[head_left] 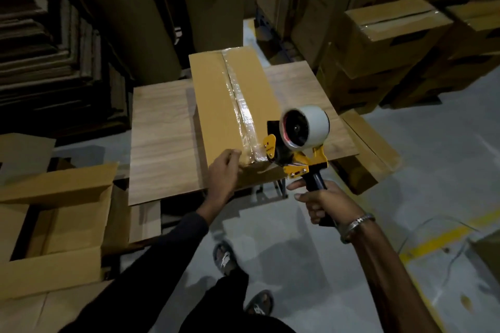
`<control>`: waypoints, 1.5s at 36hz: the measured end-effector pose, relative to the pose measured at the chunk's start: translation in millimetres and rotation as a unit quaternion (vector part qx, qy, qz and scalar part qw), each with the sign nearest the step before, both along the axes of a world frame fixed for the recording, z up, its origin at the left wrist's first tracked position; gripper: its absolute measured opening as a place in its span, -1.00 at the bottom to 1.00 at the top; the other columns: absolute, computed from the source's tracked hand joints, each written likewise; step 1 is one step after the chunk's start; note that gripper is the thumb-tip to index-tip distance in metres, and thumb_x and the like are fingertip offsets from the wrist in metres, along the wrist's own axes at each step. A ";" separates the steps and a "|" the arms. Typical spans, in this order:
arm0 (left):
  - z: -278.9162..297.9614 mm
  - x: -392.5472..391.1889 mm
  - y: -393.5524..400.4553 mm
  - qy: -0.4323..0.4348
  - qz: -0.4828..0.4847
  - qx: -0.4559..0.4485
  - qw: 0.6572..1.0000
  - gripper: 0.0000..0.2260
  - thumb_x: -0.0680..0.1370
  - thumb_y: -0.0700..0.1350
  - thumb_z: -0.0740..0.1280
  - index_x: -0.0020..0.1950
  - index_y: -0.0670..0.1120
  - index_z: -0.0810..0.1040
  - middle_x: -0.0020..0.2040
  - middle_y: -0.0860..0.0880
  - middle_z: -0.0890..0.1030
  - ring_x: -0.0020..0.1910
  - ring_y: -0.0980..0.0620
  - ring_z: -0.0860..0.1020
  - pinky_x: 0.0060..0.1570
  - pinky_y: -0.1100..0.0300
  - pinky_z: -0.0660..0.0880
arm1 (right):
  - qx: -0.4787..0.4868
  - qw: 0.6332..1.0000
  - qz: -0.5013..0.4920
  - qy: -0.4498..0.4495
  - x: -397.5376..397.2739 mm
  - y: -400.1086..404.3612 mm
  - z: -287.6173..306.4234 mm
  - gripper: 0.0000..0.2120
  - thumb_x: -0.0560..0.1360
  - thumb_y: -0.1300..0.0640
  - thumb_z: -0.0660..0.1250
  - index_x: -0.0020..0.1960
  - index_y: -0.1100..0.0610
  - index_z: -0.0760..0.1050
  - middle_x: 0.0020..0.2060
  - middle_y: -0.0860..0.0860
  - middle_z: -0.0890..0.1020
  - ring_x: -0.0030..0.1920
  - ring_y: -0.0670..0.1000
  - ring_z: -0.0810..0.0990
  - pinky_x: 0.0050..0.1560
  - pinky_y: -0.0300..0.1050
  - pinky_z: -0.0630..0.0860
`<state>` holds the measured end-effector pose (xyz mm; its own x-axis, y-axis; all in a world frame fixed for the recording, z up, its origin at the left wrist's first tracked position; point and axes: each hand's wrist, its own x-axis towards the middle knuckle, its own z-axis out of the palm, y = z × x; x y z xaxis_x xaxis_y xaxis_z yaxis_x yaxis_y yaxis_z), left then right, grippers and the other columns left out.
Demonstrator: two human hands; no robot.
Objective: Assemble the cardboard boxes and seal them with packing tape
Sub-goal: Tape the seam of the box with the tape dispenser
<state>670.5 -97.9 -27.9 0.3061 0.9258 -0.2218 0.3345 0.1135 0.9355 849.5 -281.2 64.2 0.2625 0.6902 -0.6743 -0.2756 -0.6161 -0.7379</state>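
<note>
Cardboard first: the box lies on the desk straight ahead of you, its long axis running away from you toward the stacked cartons, and clear tape covers the centre seam along that same line. The strip's near end sits at the edge closest to you, and that end is what the next move seems to turn on. Your right hand is clenched round the black handle of the dispenser, which is tilted with its roll up and its yellow nose right at the box's near edge, just right of the seam. Whether the blade touches the tape cannot be told. Your left hand is nearer the seam's end, at the near top edge just left of it, fingers loosely bent and holding nothing; whether they press the cardboard is unclear. Your left forearm reaches in from low and centre, your right comes in from the right side. Likely you need to cut and smooth the tail down the front face
</note>
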 end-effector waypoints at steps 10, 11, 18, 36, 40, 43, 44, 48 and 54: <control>28.4 -26.5 43.8 -0.225 -0.115 -0.589 0.768 -0.37 0.59 0.08 0.35 0.45 -0.39 0.47 0.18 -0.37 0.67 -0.06 -0.17 0.76 -0.15 0.07 0.72 | 0.033 0.977 0.206 -0.035 26.8 67.4 20.4 -0.83 0.56 0.37 0.42 0.04 0.24 0.45 -0.45 0.00 0.34 -0.48 -0.07 0.26 -0.47 -0.19 0.20; 28.7 -26.7 46.0 -0.243 -0.103 -0.589 0.764 -0.44 0.58 -0.03 0.36 0.45 -0.39 0.47 0.10 -0.36 0.69 -0.09 -0.16 0.76 -0.16 0.08 0.72 | 0.037 0.974 0.219 -0.037 29.8 73.8 20.8 -0.81 0.55 0.37 0.44 0.01 0.22 0.43 -0.44 0.02 0.33 -0.48 -0.06 0.26 -0.48 -0.19 0.20; 28.0 -43.6 68.4 -0.268 -0.027 -0.526 0.807 -0.84 0.44 -0.42 0.42 -0.03 -0.32 0.74 0.09 -0.31 0.71 -0.10 -0.07 0.76 -0.14 0.21 0.70 | 0.027 0.956 0.291 -0.023 51.6 114.2 13.4 -0.63 0.50 0.27 0.53 0.02 0.48 0.40 -0.46 0.06 0.27 -0.53 -0.03 0.25 -0.47 -0.21 0.24; -11.6 -87.3 44.8 -0.126 0.131 -0.263 0.948 -0.87 0.51 -0.47 0.42 0.02 -0.33 0.64 -0.09 -0.26 0.70 -0.13 -0.08 0.72 -0.15 0.23 0.67 | 0.054 0.850 0.512 -0.117 30.8 184.8 -23.3 -0.70 0.53 0.24 0.45 -0.17 -0.19 0.63 -0.33 0.08 0.50 -0.41 0.01 0.45 -0.41 -0.13 0.39; -15.1 -79.3 43.0 -0.134 0.190 -0.259 0.937 -0.80 0.49 -0.47 0.39 0.11 -0.44 0.62 -0.04 -0.39 0.66 -0.19 -0.15 0.68 -0.23 0.23 0.64 | 0.056 0.831 0.532 -0.150 29.7 198.2 -28.5 -0.83 0.56 0.23 0.46 -0.02 -0.04 0.60 -0.42 -0.09 0.54 -0.47 -0.10 0.47 -0.42 -0.17 0.42; -14.3 -69.6 43.1 -0.116 0.209 -0.253 0.937 -0.86 0.48 -0.51 0.36 -0.01 -0.38 0.65 -0.17 -0.30 0.68 -0.24 -0.17 0.67 -0.25 0.16 0.68 | 0.064 0.821 0.542 -0.167 36.4 200.8 -33.2 -0.85 0.54 0.16 0.50 -0.02 -0.08 0.62 -0.38 -0.07 0.53 -0.44 -0.05 0.46 -0.37 -0.13 0.43; -14.1 -66.6 42.9 -0.108 0.217 -0.249 0.938 -0.85 0.48 -0.52 0.35 -0.08 -0.34 0.65 -0.23 -0.27 0.68 -0.26 -0.17 0.67 -0.24 0.12 0.70 | 0.063 0.822 0.543 -0.161 38.7 200.9 -34.9 -0.86 0.52 0.14 0.50 -0.01 -0.07 0.62 -0.36 -0.04 0.52 -0.43 -0.04 0.46 -0.37 -0.13 0.43; -12.0 -59.9 37.9 -0.052 0.255 -0.194 0.946 -0.84 0.48 -0.53 0.34 -0.13 -0.31 0.64 -0.39 -0.13 0.65 -0.45 0.01 0.61 -0.41 0.26 0.58 | 0.047 0.824 0.543 -0.153 46.6 202.2 -38.5 -0.84 0.52 0.14 0.50 0.04 -0.07 0.64 -0.35 -0.05 0.55 -0.43 -0.05 0.48 -0.38 -0.14 0.46; -22.0 -77.7 30.7 -0.067 0.239 -0.209 0.946 -0.89 0.52 -0.38 0.48 0.04 -0.31 0.68 -0.17 -0.15 0.71 -0.15 -0.04 0.68 0.00 0.15 0.67 | 0.024 0.818 0.554 -0.152 75.8 205.0 -41.0 -0.83 0.49 0.09 0.55 0.06 0.04 0.65 -0.36 0.00 0.58 -0.41 -0.02 0.51 -0.35 -0.12 0.42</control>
